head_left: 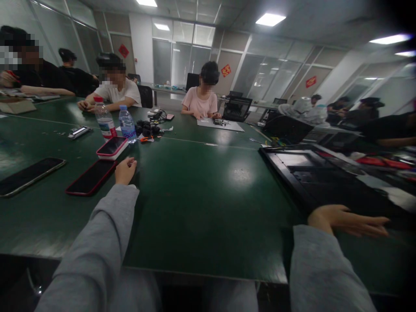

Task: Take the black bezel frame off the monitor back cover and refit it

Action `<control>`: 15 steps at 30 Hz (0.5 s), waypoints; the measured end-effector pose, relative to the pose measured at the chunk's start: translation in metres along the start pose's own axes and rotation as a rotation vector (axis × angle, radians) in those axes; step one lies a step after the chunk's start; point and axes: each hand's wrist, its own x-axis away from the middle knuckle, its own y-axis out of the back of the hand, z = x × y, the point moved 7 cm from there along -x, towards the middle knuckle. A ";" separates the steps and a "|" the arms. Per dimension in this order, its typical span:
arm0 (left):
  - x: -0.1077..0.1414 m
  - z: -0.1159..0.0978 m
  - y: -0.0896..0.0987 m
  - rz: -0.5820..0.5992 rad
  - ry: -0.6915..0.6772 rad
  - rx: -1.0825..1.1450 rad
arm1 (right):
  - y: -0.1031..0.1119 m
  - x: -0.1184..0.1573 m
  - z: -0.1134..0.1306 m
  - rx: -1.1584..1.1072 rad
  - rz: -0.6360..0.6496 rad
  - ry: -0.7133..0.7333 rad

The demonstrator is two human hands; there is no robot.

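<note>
Loose curl in the left hand [126, 170] – nothing seen in its fingers, so I read it as released. Right hand [349, 220] likewise relaxed, fingers stretched out and blurred, no grasp visible. Both grey sleeves [112, 216] come in over the worktop's near edge [204, 271]; forearms probably lean there for support.

Left hand sits just beside the right side of a red-edged phone [91, 177], which lies flat and slanting, well in from the near edge; contact cannot be told. At that phone's far end, a pink-rimmed phone [112, 146] lies on a white box [121, 151] – stacked, I suppose, to save surface. Another large phone [32, 175] lies flat farther left. Flat placing likely keeps them from slipping.

Beyond the stack, a red-capped bottle [104, 119] and a blue-capped bottle [128, 125] stand upright, perhaps set back from the elbows' reach. Dark cables [147, 129] bunch just past them.

Right hand is at the near end of a black panel [282, 182], towards the worktop's right side; whether it touches is unclear. Panel lies flat, likely because its breadth wants full support. Across, at the far edge, a person in pink [199, 99] works over a white board [224, 125], which presumably holds small parts together.
</note>
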 end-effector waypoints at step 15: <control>0.000 -0.004 0.003 -0.045 -0.052 0.036 | -0.045 0.108 0.145 0.060 0.239 0.789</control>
